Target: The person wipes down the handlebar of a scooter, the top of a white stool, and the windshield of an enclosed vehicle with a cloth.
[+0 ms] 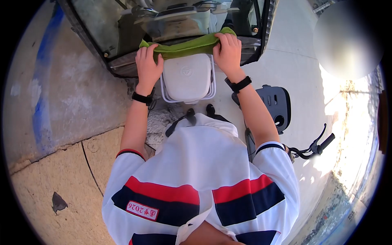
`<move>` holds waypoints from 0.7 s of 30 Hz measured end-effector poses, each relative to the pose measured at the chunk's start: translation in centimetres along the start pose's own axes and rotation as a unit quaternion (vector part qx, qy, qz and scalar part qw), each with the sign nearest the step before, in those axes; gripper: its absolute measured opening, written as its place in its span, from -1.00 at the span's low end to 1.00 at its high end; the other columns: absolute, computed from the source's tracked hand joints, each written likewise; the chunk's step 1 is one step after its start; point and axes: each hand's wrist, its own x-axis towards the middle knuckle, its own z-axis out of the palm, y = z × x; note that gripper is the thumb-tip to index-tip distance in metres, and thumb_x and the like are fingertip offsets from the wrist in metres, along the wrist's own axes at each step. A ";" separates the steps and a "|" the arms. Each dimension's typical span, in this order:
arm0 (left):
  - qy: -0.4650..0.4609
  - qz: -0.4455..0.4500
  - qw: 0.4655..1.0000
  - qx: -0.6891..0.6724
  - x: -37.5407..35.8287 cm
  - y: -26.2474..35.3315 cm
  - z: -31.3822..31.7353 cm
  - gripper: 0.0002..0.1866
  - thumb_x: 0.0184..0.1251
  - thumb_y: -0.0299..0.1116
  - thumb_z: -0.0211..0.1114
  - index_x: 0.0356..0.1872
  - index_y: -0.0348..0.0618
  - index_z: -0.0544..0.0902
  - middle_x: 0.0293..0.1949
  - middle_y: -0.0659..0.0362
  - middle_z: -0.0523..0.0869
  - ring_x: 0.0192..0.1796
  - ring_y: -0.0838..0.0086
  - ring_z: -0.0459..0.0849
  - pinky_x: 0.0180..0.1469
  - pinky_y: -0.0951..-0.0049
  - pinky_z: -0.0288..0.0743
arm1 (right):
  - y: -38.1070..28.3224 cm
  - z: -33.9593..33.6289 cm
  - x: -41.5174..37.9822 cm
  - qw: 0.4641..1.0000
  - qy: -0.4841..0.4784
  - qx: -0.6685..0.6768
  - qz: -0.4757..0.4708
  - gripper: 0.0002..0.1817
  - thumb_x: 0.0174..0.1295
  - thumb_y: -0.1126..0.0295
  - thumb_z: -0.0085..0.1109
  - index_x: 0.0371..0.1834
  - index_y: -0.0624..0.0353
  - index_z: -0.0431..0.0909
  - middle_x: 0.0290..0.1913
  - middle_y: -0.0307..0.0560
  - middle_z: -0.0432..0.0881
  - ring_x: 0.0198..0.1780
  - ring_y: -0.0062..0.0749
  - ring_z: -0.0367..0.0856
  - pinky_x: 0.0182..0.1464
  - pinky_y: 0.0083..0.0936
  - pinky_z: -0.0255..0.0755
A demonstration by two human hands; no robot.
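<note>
A green cloth (pixel 185 48) is stretched sideways between my two hands, along the lower edge of a vehicle's window (pixel 185 26). At its left end my left hand (pixel 148 67) grips it, thumb toward me and fingers over the top. My right hand (pixel 228 51) pinches the other end, where a corner of the cloth sticks up past the fingers. Both wrists carry black bands. Just below the cloth, between my forearms, is a white lidded container (pixel 188 77) with a thin rail around it and a round emblem on the lid.
The vehicle's dark frame (pixel 265 24) surrounds the window, with a dashboard visible through the glass. To my right lie a grey plastic panel (pixel 275 106) and a black handlebar grip (pixel 326 141). Concrete ground (pixel 81 81) with a blue paint stripe (pixel 41 102) extends left; tan paving (pixel 53 175) lies nearer.
</note>
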 end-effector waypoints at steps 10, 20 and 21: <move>-0.054 0.071 0.994 -0.061 2.5 7.3 3.3 -0.59 0.19 -0.39 0.34 0.10 -0.12 0.59 -0.08 0.05 0.57 0.15 0.11 0.49 0.21 0.10 0.35 | 6.9 -4.2 -1.1 0.994 0.040 -0.088 0.057 -0.66 0.10 0.52 0.15 -0.01 0.11 0.58 -0.12 -0.04 0.60 0.00 0.00 0.56 0.03 -0.15 0.39; -0.030 0.086 0.993 -0.079 2.6 6.7 3.2 -0.62 0.21 -0.40 0.34 0.09 -0.12 0.61 -0.10 0.07 0.60 0.11 0.14 0.54 0.24 0.13 0.35 | 5.9 -3.1 -0.9 0.994 0.052 -0.092 0.025 -0.66 0.07 0.51 0.19 -0.02 0.15 0.59 -0.09 0.00 0.62 0.02 0.06 0.55 0.10 -0.14 0.38; -0.023 0.085 0.993 -0.074 2.5 6.1 2.9 -0.62 0.22 -0.41 0.34 0.09 -0.13 0.61 -0.11 0.06 0.60 0.11 0.12 0.54 0.22 0.13 0.36 | 5.4 -2.9 -0.8 0.996 0.043 -0.076 0.025 -0.66 0.06 0.51 0.20 -0.03 0.14 0.59 -0.10 -0.01 0.62 0.02 0.04 0.55 0.09 -0.15 0.37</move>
